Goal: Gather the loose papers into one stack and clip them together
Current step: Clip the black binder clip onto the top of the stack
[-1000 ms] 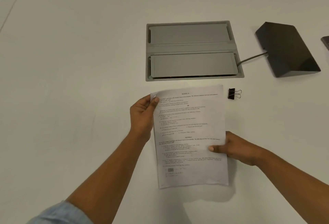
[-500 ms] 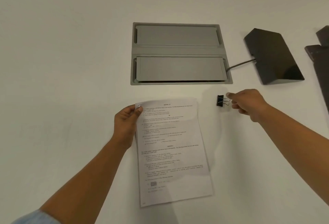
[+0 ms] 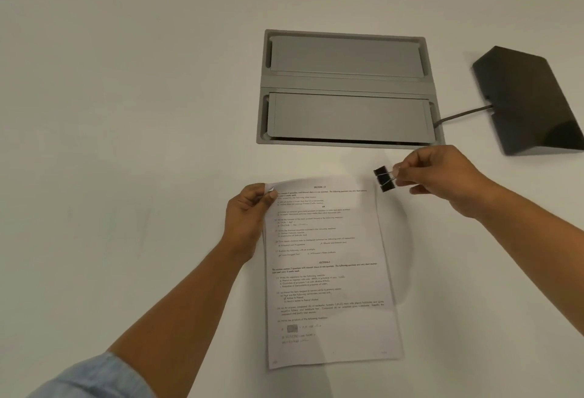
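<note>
Up off the table now, the black binder clip (image 3: pixel 383 179) hangs in the right hand (image 3: pixel 442 180), pinched by its wire handles between thumb and fingertips, just past the top right corner of the papers (image 3: pixel 328 268). That stack lies flat on the white table (image 3: pixel 126 113). At its top left corner, the left hand (image 3: pixel 249 211) pinches the sheets. Farther off sits a gray panel (image 3: pixel 346 87), with a black box (image 3: pixel 531 100) to its right.

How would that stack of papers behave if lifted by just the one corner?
Probably floppy: the stack of papers looks thin, and its corner already curls where the left hand pinches it. Sheets may also fan apart, since the binder clip held in the right hand is not yet on.
</note>
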`<action>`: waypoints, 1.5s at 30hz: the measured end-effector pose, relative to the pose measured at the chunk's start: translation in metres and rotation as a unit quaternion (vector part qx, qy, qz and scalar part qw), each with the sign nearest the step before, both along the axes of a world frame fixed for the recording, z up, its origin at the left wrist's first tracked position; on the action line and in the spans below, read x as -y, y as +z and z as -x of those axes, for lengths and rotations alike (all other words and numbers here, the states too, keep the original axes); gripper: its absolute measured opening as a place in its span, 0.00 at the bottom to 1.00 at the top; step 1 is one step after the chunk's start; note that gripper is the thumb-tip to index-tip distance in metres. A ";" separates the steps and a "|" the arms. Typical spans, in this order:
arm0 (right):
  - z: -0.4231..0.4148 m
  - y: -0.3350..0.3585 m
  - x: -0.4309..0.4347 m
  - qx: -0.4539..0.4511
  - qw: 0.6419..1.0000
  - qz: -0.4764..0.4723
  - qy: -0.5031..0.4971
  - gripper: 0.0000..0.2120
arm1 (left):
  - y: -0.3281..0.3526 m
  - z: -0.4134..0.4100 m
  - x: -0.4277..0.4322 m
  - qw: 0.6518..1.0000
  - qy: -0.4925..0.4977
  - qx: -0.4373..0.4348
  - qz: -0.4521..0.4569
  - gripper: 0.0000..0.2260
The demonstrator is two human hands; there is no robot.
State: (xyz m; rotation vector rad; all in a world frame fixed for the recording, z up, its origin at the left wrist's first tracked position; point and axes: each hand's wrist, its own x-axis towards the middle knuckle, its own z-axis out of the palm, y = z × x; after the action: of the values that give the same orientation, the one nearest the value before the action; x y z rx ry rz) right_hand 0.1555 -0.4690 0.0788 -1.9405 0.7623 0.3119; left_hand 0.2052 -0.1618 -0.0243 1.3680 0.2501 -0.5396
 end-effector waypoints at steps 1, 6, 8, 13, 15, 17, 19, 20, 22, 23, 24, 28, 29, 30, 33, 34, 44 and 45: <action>-0.003 0.002 -0.008 0.010 1.000 -0.003 0.014 0.03 | 0.000 0.000 0.000 1.000 0.003 -0.004 0.001 0.07; -0.018 0.006 -0.051 0.044 0.994 0.046 0.085 0.07 | 0.002 0.001 -0.003 0.999 0.021 -0.020 0.043 0.08; -0.026 0.007 -0.066 0.053 0.991 0.048 0.115 0.13 | 0.002 0.001 -0.004 0.998 0.032 -0.020 0.052 0.07; -0.041 0.007 -0.087 0.066 0.977 0.083 0.185 0.21 | 0.000 0.000 -0.003 0.997 0.050 -0.029 0.061 0.06; -0.047 0.007 -0.093 0.069 0.970 0.113 0.202 0.20 | -0.001 -0.001 -0.003 0.997 0.053 -0.026 0.050 0.07; -0.052 0.008 -0.097 0.075 0.962 0.134 0.228 0.20 | -0.002 0.000 -0.004 0.998 0.048 -0.021 0.043 0.07; -0.056 0.010 -0.100 0.086 0.951 0.151 0.255 0.21 | -0.002 0.000 -0.004 0.998 0.045 -0.017 0.043 0.06; -0.058 0.012 -0.102 0.091 0.946 0.156 0.269 0.21 | -0.002 0.001 -0.004 0.998 0.044 -0.016 0.042 0.06; -0.060 0.014 -0.106 0.097 0.935 0.171 0.296 0.21 | -0.003 0.001 -0.005 0.998 0.044 -0.012 0.037 0.06; -0.061 0.015 -0.108 0.099 0.929 0.179 0.308 0.20 | -0.004 0.001 -0.005 0.998 0.044 -0.011 0.036 0.06; -0.062 0.016 -0.110 0.103 0.924 0.187 0.317 0.19 | -0.004 0.001 -0.005 0.998 0.045 -0.012 0.035 0.06; -0.069 0.015 -0.113 0.115 0.900 0.220 0.359 0.14 | -0.004 0.002 -0.004 0.998 0.046 -0.009 0.036 0.04; -0.071 0.015 -0.113 0.112 0.894 0.229 0.369 0.13 | -0.005 0.002 -0.004 0.998 0.044 -0.009 0.036 0.04; -0.074 0.016 -0.114 0.109 0.889 0.235 0.378 0.12 | -0.006 0.002 -0.004 0.998 0.042 -0.008 0.035 0.03; -0.081 0.017 -0.116 0.102 0.875 0.252 0.400 0.10 | -0.007 0.002 -0.005 0.999 0.037 -0.006 0.032 0.04; -0.083 0.016 -0.117 0.097 0.869 0.258 0.410 0.10 | -0.007 0.002 -0.005 0.999 0.035 -0.007 0.032 0.04; -0.101 0.000 -0.129 0.038 0.816 0.294 0.495 0.09 | -0.008 0.002 -0.005 0.999 0.027 0.003 0.043 0.05; -0.103 -0.002 -0.129 0.033 0.817 0.287 0.498 0.10 | -0.008 0.002 -0.005 0.999 0.026 0.005 0.043 0.05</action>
State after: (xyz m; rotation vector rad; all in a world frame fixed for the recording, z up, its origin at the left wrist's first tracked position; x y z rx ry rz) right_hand 0.2586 -0.3396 0.0765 -2.7967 -0.3527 0.6863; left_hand 0.2037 -0.1570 -0.0328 1.2770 0.2514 -0.4952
